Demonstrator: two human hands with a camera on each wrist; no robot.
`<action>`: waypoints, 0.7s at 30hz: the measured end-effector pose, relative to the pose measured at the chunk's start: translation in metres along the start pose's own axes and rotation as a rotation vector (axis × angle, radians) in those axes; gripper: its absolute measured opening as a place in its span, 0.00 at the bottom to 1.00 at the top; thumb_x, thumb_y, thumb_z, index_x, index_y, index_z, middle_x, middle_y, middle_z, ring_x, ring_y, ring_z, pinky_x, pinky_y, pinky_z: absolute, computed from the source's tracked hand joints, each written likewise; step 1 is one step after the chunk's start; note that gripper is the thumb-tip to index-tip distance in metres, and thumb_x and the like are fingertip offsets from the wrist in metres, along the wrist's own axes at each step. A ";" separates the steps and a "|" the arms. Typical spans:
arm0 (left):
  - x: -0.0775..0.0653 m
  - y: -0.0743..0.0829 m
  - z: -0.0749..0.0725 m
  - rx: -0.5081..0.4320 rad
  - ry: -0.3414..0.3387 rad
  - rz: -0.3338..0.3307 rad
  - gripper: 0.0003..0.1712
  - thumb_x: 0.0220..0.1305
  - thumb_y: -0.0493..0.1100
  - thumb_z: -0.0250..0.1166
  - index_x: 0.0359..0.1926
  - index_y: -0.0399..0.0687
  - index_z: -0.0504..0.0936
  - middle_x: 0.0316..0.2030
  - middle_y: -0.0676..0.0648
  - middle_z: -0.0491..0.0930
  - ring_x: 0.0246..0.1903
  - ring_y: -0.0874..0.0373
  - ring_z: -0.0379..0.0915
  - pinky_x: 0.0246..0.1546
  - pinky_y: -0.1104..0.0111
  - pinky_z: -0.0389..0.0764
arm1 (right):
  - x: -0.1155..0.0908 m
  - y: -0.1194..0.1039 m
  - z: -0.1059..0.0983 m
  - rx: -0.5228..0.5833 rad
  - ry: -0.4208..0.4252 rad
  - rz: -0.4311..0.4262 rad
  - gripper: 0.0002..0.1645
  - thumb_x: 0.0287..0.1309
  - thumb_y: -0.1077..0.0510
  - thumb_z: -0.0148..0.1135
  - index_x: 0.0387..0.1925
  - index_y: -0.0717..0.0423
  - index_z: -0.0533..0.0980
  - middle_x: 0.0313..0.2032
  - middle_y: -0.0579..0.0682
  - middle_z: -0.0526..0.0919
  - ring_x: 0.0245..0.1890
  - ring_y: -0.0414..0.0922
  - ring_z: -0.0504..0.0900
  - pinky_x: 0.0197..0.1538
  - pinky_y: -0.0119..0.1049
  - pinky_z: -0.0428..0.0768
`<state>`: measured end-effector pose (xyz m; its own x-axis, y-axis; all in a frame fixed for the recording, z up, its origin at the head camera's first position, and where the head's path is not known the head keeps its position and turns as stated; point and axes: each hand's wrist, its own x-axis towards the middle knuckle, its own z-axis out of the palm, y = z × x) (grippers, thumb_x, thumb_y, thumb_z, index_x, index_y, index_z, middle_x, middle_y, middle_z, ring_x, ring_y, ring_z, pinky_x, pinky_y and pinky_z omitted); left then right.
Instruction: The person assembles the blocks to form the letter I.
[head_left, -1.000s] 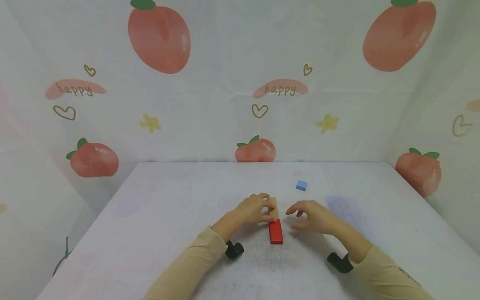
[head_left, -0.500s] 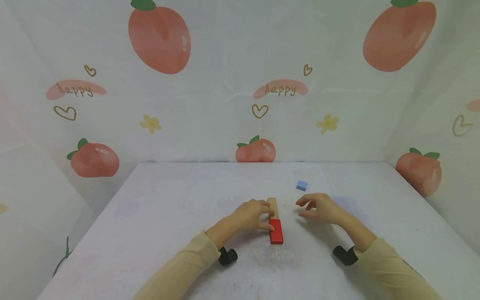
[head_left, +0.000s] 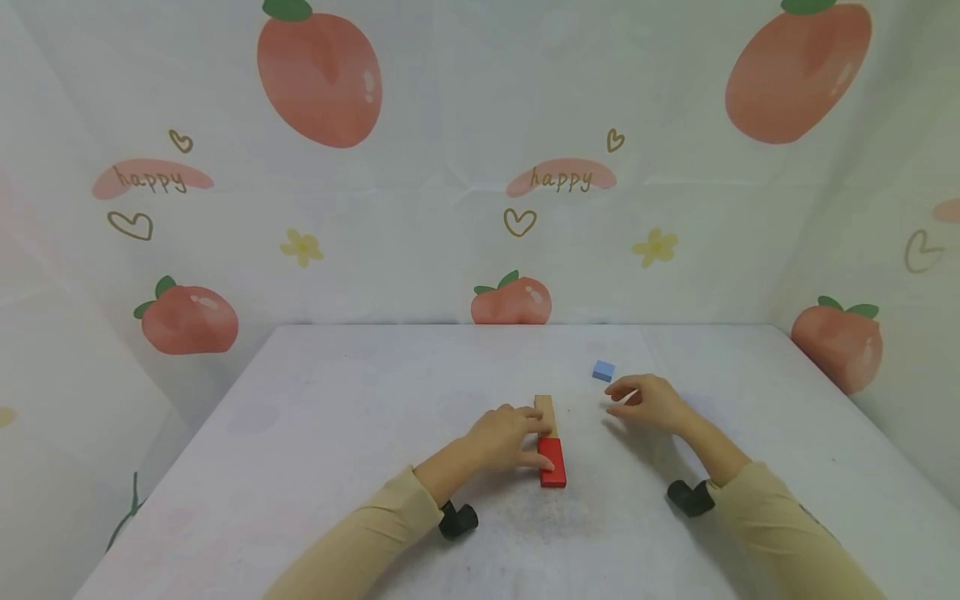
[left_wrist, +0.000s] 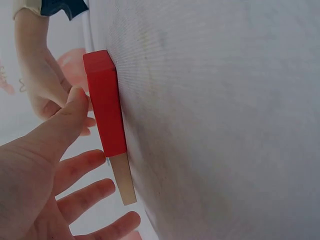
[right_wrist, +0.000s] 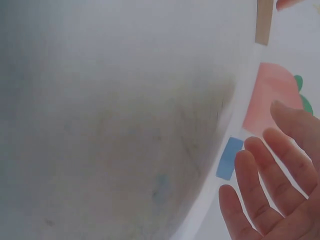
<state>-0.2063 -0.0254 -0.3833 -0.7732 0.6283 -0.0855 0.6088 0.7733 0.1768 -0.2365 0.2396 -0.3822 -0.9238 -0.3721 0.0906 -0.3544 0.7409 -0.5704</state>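
Observation:
A red block [head_left: 553, 451] lies lengthwise on the white table, end to end with a light wooden block [head_left: 544, 404] beyond it. My left hand [head_left: 497, 440] hovers at their left side, its thumb over the red block and its fingers spread by the wooden one. In the left wrist view, the thumb tip sits close beside the red block [left_wrist: 106, 105]. Farther back is a small blue block [head_left: 603, 371]. My right hand [head_left: 651, 404] holds nothing; its loosely bent fingers are just short of that blue block. From the right wrist, its fingertips overlap the blue block [right_wrist: 230, 158].
The white table [head_left: 360, 392] ends at a hanging cloth [head_left: 420, 125] printed with fruit and "happy". A black wrist-worn device [head_left: 459, 521] shows under the left wrist and another black device [head_left: 690, 498] under the right.
My right hand has moved away from the blocks in the middle, back and right toward the blue block. My left thumb has slid nearer along the red block. The blocks have stayed put.

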 end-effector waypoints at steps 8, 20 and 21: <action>-0.001 0.002 0.000 -0.033 -0.018 -0.038 0.33 0.52 0.64 0.65 0.59 0.63 0.75 0.62 0.52 0.71 0.57 0.49 0.71 0.51 0.61 0.75 | 0.006 0.006 -0.002 0.011 0.027 0.048 0.17 0.51 0.59 0.66 0.41 0.66 0.79 0.36 0.61 0.83 0.33 0.50 0.84 0.40 0.41 0.82; 0.000 0.001 0.001 -0.077 -0.007 -0.038 0.32 0.51 0.62 0.67 0.58 0.61 0.76 0.61 0.52 0.72 0.58 0.50 0.70 0.51 0.62 0.75 | 0.012 0.010 -0.005 0.058 0.074 0.138 0.20 0.52 0.60 0.65 0.44 0.70 0.77 0.38 0.65 0.83 0.38 0.58 0.83 0.43 0.46 0.81; 0.000 0.001 0.001 -0.080 -0.006 -0.038 0.32 0.51 0.62 0.67 0.58 0.61 0.76 0.61 0.52 0.72 0.58 0.50 0.70 0.51 0.63 0.75 | 0.013 0.010 -0.005 0.062 0.078 0.154 0.20 0.52 0.60 0.65 0.44 0.70 0.76 0.38 0.65 0.83 0.39 0.58 0.83 0.43 0.46 0.81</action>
<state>-0.2052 -0.0249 -0.3843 -0.7942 0.5994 -0.0998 0.5628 0.7876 0.2508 -0.2527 0.2449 -0.3820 -0.9758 -0.2104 0.0596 -0.2001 0.7495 -0.6311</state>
